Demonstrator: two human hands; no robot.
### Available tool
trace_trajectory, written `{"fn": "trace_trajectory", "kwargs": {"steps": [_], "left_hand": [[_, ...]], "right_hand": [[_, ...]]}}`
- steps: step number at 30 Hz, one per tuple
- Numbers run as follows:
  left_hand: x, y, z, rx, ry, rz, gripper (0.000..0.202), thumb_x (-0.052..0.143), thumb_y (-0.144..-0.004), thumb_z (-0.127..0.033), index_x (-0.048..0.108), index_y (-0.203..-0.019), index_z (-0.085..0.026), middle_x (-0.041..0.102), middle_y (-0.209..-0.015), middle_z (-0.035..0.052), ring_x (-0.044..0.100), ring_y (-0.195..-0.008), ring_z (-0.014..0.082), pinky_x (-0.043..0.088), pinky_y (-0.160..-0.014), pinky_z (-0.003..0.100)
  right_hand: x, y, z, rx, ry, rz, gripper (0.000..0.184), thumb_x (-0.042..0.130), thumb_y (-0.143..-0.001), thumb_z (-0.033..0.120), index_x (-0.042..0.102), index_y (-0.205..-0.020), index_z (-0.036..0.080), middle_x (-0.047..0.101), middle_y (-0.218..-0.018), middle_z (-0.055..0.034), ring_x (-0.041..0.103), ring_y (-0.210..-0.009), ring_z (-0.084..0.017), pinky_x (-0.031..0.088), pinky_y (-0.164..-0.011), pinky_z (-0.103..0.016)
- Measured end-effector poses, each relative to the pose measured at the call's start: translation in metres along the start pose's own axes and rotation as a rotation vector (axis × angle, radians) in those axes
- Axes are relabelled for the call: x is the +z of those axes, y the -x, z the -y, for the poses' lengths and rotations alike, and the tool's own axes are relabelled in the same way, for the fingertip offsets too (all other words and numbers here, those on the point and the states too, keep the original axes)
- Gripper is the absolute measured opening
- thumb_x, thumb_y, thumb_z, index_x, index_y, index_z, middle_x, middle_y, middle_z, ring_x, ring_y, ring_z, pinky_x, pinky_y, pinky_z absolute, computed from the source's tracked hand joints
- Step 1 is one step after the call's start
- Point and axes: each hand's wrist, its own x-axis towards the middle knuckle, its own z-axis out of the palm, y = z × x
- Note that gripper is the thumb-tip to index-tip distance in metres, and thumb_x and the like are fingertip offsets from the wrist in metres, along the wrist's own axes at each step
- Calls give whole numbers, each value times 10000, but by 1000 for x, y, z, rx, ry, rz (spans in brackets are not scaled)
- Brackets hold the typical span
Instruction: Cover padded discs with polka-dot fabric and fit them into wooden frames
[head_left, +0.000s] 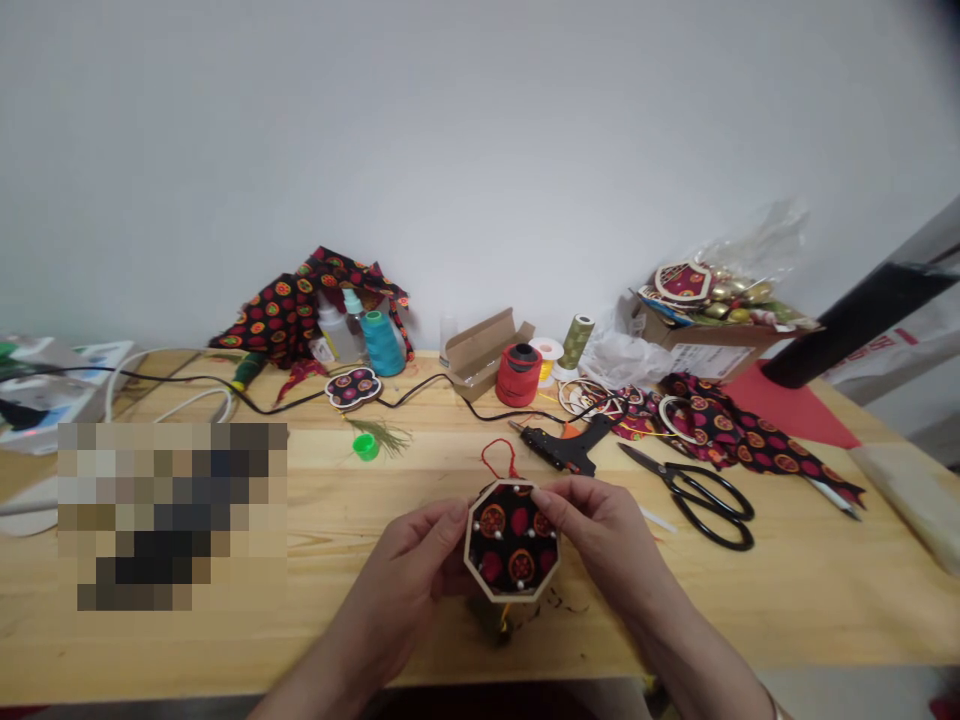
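Note:
Between my two hands is an octagonal ornament (513, 541) with a pale wooden frame and dark patterned fabric inside. Several small white beads dot its face. A red cord loop (500, 458) sticks up from its top, and a dark tassel (501, 625) hangs below, partly hidden. My left hand (420, 560) grips the left edge, thumb on the frame, its other fingers behind. On the upper right edge, my right hand (600, 530) pinches the frame with its thumb in front. Beyond the ornament lies a black glue gun (566, 448), with black-handled scissors (697, 490) to its right.
Toward the wall stand a teal thread cone (382, 343), a red thread spool (518, 375) and an open cardboard box (480, 355). A flower-shaped ornament (352, 388) and a green cap (365, 446) lie left of centre. A black cable crosses the table. Patterned fabric (739, 425) lies right.

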Motion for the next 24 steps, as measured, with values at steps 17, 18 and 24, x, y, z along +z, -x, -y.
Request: {"fn": "trace_trajectory", "kwargs": {"steps": [17, 18, 24], "left_hand": [[-2, 1, -3, -9, -145, -41, 283, 729, -763, -350, 765, -964, -154, 773, -772, 91, 695, -619, 204, 557, -625, 319], [-2, 1, -3, -9, -143, -47, 280, 736, -755, -352, 768, -950, -155, 772, -762, 87, 693, -611, 202, 556, -617, 315], [-4, 0, -4, 2, -114, -96, 280, 756, -728, -367, 773, -910, -155, 767, -723, 83, 689, -600, 196, 547, -588, 292]], "right_hand": [[-4, 0, -2, 18, -21, 29, 363, 705, -687, 506, 689, -615, 151, 647, -573, -13, 497, -541, -126, 385, -552, -262], [-4, -1, -3, 17, -28, 37, 398, 688, -700, 536, 682, -600, 150, 636, -563, -11, 478, -533, -121, 375, -549, -262], [-7, 0, -9, 16, -29, 93, 524, 598, -764, 641, 727, -702, 137, 659, -633, -39, 479, -571, -137, 349, -560, -268]]}}
